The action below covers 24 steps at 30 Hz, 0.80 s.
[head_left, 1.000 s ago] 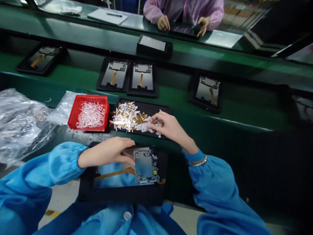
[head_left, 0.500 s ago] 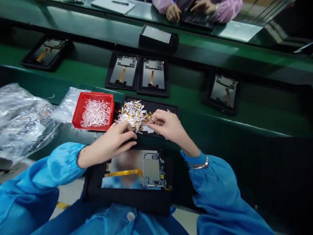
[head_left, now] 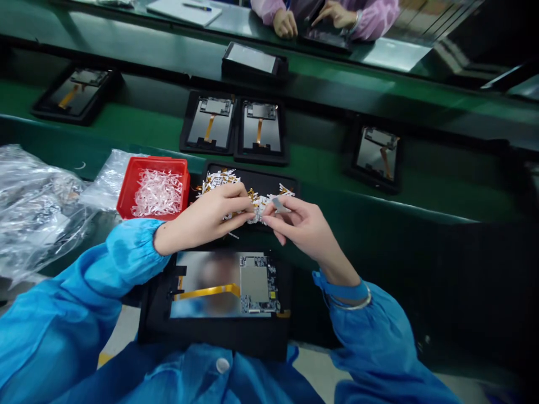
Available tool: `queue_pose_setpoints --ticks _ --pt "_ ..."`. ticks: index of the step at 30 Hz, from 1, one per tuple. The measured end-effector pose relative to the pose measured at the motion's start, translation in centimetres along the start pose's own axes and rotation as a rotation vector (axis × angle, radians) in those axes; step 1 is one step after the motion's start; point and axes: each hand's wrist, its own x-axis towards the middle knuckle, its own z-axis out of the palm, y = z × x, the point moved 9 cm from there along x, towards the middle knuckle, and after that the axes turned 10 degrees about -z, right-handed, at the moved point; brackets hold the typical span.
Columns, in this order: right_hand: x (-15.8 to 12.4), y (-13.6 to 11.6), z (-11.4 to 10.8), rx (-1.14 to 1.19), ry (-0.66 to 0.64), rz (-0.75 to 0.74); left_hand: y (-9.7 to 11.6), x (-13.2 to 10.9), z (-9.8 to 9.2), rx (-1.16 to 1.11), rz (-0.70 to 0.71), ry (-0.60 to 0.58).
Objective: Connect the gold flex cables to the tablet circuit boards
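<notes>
My right hand (head_left: 301, 221) is closed on what look like metal tweezers (head_left: 278, 205), a grey end of which shows between the fingers. My left hand (head_left: 219, 210) faces it, thumb and fingertips pinched together; whatever is between them is too small to make out. Both hands hover over a black tray (head_left: 263, 178) with a heap of small white and amber flex strips (head_left: 221, 179), partly hidden by the left hand. Below them, nearest my body, a tablet screen assembly (head_left: 189, 306) with a circuit board (head_left: 255, 284) and an orange ribbon cable (head_left: 206, 292) lies in a black holder (head_left: 214, 336).
A red bin (head_left: 122, 199) of clear strips stands left of the tray, beside clear plastic bags (head_left: 37, 196). Several similar screen assemblies in black holders (head_left: 210, 126) sit on the green line (head_left: 315, 134). Across it, a co-worker's hands (head_left: 332, 14) handle a dark device.
My left hand has moved right and over the strips, its fingers closing to a pinch. My right hand has drawn slightly right and turned, bringing the tweezers' grey end into view.
</notes>
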Motion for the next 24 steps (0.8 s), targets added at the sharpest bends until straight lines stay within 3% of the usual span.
queue_pose_setpoints --ticks 4,10,14,17,19,20,24 --pt "-1.0 -0.7 -0.8 0.057 0.136 -0.036 0.6 -0.4 0.6 -0.100 -0.013 -0.041" --pt "-3.5 -1.1 0.8 0.155 0.257 -0.114 0.9 -0.7 1.5 -0.394 -0.091 -0.025" --pt "-5.4 -3.2 0.4 -0.086 0.364 -0.325 1.0 -1.1 3.6 -0.550 -0.206 -0.174" --pt "-6.5 -4.7 0.5 -0.424 0.281 -0.453 1.0 -2.3 4.3 -0.617 -0.297 -0.310" --pt "-7.0 -4.6 0.4 -0.589 0.216 -0.467 0.6 -3.4 3.2 -0.559 -0.319 -0.329" --pt "-7.2 -4.2 0.3 -0.629 0.194 -0.450 -0.2 -3.9 1.7 -0.465 -0.327 -0.261" --pt "-6.9 -1.5 0.1 -0.614 0.087 -0.349 -4.3 -6.8 -7.5 0.368 -0.462 0.334"
